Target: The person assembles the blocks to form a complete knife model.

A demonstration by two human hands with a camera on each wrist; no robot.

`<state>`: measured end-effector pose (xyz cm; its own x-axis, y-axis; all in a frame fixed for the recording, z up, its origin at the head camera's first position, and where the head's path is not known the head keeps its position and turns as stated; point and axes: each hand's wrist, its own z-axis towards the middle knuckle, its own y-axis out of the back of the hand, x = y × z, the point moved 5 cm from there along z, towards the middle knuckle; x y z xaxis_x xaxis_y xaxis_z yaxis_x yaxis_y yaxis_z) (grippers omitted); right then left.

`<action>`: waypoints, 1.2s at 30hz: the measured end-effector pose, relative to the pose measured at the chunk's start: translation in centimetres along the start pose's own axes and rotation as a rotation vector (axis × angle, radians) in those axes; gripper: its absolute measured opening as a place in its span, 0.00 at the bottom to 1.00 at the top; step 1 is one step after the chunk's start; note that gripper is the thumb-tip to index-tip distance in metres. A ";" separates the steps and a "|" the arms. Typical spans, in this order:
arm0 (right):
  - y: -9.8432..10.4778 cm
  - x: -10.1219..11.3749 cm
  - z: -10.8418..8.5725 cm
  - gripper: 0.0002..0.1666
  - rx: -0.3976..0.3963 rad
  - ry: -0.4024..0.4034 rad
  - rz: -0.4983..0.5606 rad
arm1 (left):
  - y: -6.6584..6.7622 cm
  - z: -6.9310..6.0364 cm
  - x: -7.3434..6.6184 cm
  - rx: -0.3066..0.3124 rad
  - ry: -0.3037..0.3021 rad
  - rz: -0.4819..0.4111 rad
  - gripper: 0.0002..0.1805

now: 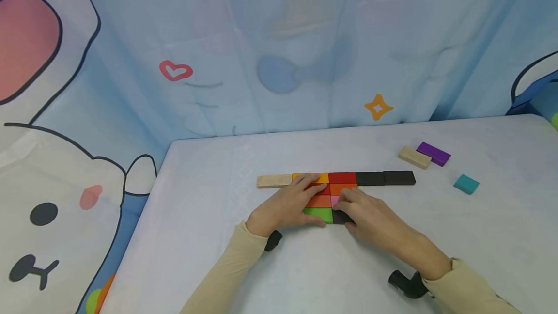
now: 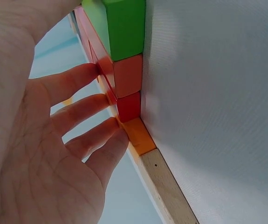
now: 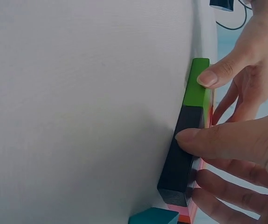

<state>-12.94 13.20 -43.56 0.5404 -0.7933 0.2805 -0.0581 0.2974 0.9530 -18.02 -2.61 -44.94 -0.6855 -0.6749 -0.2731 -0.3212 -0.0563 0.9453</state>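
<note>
Flat coloured blocks lie edge to edge on the white table. My left hand rests over their left side, fingers spread on the red and orange blocks and thumb against the front green block. With thumb and fingers, my right hand pinches the black block, which sits beside the green one. A pink block shows partly behind it, with an orange block farther back. The back row has a wooden block, a yellow block, a red block and two black blocks.
Loose at the right are a wooden block, a purple block touching it, and a teal block. A blue patterned curtain hangs behind the table. Black devices sit at both wrists.
</note>
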 end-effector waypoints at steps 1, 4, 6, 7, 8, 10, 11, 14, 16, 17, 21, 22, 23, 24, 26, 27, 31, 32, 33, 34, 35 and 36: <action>0.0 0.0 0.0 0.24 0.000 0.003 -0.003 | 0.0 0.0 0.0 -0.003 0.000 0.001 0.49; 0.1 0.0 -0.1 0.24 -0.006 0.012 -0.004 | 0.0 0.1 0.0 -0.006 0.001 0.000 0.49; 0.3 -0.1 -0.4 0.23 -0.021 0.004 0.003 | -0.1 0.1 0.0 -0.006 0.002 0.000 0.49; 0.4 -0.3 -0.6 0.22 -0.031 -0.004 0.012 | -0.1 0.2 0.0 -0.006 0.002 0.001 0.49; 0.7 -0.5 -0.8 0.22 -0.044 -0.011 0.021 | -0.1 0.2 0.0 -0.005 0.002 0.004 0.49; 1.2 -1.1 -1.4 0.20 -0.072 -0.027 0.032 | -0.1 0.3 -0.1 -0.005 0.004 0.019 0.49; 1.6 -1.4 -1.6 0.20 -0.088 -0.034 0.038 | -0.1 0.4 -0.1 -0.008 0.004 0.029 0.49; 2.5 -2.5 -2.3 0.19 -0.120 -0.036 0.037 | -0.1 0.5 -0.2 -0.012 0.007 0.067 0.50; 3.1 -3.3 -2.7 0.19 -0.126 -0.045 0.039 | -0.1 0.7 -0.4 -0.013 0.008 0.084 0.51; 3.3 -3.6 -2.9 0.19 -0.128 -0.054 0.043 | -0.1 0.8 -0.5 -0.014 0.007 0.089 0.52; 4.0 -5.3 -3.9 0.19 -0.115 -0.091 0.047 | 0.0 1.4 -1.3 -0.028 -0.022 0.119 0.56; 4.2 -5.7 -4.1 0.20 -0.117 -0.098 0.043 | 0.1 1.6 -1.6 -0.034 -0.031 0.126 0.57; 4.3 -6.2 -4.4 0.20 -0.113 -0.110 0.042 | 0.2 1.9 -1.8 -0.041 -0.043 0.137 0.57; 4.4 -6.7 -4.6 0.20 -0.105 -0.126 0.039 | 0.2 2.1 -2.0 -0.045 -0.056 0.150 0.57; 4.6 -7.7 -5.1 0.20 -0.096 -0.167 0.039 | 0.3 2.5 -2.4 -0.046 -0.074 0.164 0.57; 4.7 -8.3 -5.4 0.20 -0.093 -0.186 0.048 | 0.3 2.7 -2.6 -0.043 -0.079 0.167 0.57; 5.5 -10.7 -6.5 0.22 -0.101 -0.240 0.072 | -0.1 3.4 -3.0 -0.012 -0.086 0.156 0.56; 5.7 -11.3 -6.8 0.22 -0.120 -0.236 0.072 | -0.2 3.5 -3.1 -0.003 -0.083 0.149 0.56; 6.0 -11.9 -7.0 0.23 -0.141 -0.230 0.067 | -0.3 3.6 -3.1 0.006 -0.080 0.145 0.55; 6.3 -12.5 -7.3 0.23 -0.159 -0.229 0.059 | -0.5 3.6 -3.1 0.014 -0.076 0.142 0.55; 6.5 -13.1 -7.5 0.24 -0.183 -0.223 0.047 | -0.7 3.7 -3.1 0.020 -0.072 0.141 0.54; 6.8 -13.8 -7.6 0.24 -0.207 -0.219 0.025 | -0.8 3.7 -3.1 0.024 -0.070 0.144 0.54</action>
<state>-14.37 30.19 -41.82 0.3461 -0.8731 0.3433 0.1150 0.4026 0.9081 -18.05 2.19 -45.53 -0.7694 -0.6214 -0.1480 -0.2314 0.0551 0.9713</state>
